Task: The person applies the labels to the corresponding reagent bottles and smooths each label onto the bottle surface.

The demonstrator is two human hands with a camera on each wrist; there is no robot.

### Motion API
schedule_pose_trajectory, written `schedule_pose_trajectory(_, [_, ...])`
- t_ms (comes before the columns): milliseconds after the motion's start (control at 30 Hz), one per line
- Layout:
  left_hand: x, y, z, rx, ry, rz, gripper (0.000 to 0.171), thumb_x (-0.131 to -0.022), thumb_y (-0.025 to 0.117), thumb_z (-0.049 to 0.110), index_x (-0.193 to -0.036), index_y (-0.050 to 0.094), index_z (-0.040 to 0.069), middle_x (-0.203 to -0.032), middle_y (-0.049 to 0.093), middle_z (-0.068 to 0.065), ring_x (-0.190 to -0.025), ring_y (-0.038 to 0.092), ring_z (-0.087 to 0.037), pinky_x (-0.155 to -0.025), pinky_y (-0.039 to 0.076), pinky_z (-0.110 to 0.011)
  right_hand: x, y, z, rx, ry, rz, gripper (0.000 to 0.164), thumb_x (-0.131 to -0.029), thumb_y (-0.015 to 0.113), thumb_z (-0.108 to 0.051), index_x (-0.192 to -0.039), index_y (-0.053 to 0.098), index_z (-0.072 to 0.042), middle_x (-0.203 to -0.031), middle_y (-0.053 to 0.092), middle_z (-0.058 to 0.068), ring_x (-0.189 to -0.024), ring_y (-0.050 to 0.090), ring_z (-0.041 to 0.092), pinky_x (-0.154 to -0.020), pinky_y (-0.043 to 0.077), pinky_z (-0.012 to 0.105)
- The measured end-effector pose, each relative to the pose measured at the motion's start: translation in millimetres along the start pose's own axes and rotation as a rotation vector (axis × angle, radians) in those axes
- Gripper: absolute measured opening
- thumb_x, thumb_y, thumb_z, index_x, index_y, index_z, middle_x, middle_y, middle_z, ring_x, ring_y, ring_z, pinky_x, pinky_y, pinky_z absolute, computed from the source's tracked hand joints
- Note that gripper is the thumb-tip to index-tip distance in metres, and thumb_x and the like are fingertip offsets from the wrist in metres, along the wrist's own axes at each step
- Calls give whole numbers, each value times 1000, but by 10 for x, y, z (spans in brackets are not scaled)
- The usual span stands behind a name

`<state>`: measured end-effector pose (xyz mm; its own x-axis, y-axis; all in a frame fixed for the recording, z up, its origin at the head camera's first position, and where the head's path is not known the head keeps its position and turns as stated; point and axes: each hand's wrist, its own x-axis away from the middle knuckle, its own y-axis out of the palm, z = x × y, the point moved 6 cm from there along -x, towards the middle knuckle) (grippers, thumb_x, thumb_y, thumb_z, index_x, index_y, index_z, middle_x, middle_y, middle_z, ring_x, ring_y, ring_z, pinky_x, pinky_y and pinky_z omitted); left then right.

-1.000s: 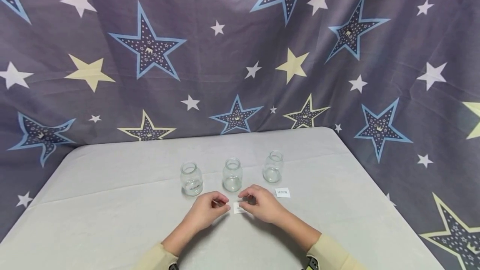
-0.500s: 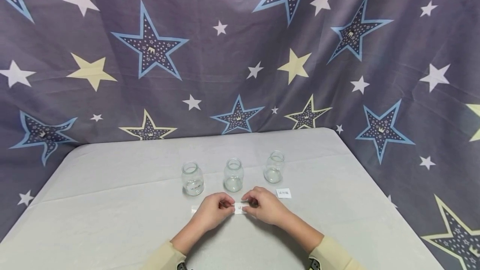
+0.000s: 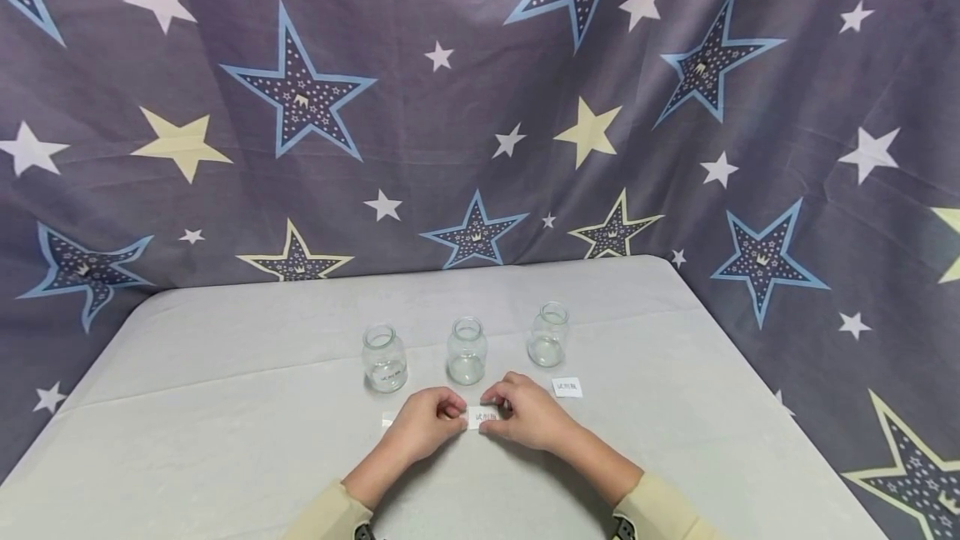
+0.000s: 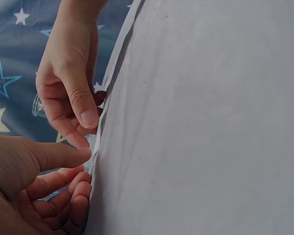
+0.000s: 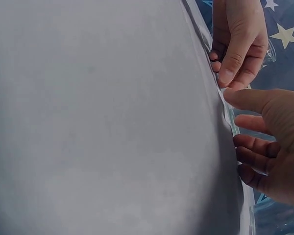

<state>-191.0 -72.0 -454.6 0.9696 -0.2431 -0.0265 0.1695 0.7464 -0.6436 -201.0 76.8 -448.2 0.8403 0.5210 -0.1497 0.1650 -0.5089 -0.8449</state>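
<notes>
A small white label [image 3: 486, 417] with printed characters lies between my two hands in the head view. My left hand [image 3: 429, 423] has its thumb and forefinger at the label's left edge, seeming to pinch it. From the other side my right hand [image 3: 531, 413] holds the label, thumb at the lower edge and fingers curved over the top. In the wrist views the fingertips of my left hand [image 4: 49, 188] and right hand [image 5: 279, 142] nearly meet; the label is hidden there. A white scrap [image 3: 387, 418] pokes out behind my left hand.
Three glass jars stand beyond my hands: a left jar [image 3: 385, 359] with printed characters low on it, a middle jar [image 3: 467, 352] and a right jar [image 3: 549, 336]. Another label [image 3: 567, 387] lies right of my right hand. A star-patterned curtain [image 3: 420, 148] hangs behind the table [image 3: 225, 440].
My left hand has moved right, up to the label's edge, and the white scrap behind it has come into view. My right thumb has shifted, showing more of the label's print.
</notes>
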Motion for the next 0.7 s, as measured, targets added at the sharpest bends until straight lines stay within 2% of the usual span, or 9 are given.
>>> schedule_pose_trajectory(267, [1, 19, 12, -57, -20, -25, 15, -73, 73, 10, -86, 66, 6, -76, 57, 0, -68, 47, -10, -61, 39, -20, -17, 18, -23, 31, 7, -46, 40, -73, 78, -32, -105, 68, -10, -84, 52, -4, -71, 42, 3, -64, 38, 17])
schedule_pose_trajectory(467, [1, 27, 13, -74, -27, -29, 14, -73, 73, 10, -86, 66, 7, -76, 57, 0, -68, 46, -10, -61, 39, -21, -29, 34, -6, 24, 4, -31, 34, -73, 79, -29, -100, 70, -10, -83, 52, -4, -71, 41, 3, -64, 38, 17])
schedule_pose_trajectory(700, [-9, 12, 14, -46, -18, -7, 13, -74, 73, 9, -84, 67, 7, -74, 58, 1, -67, 47, -8, -59, 39, -20, -30, 9, -1, -26, -6, 8, 30, -71, 79, -26, -94, 70, -10, -83, 53, -3, -71, 43, 4, -63, 37, 18])
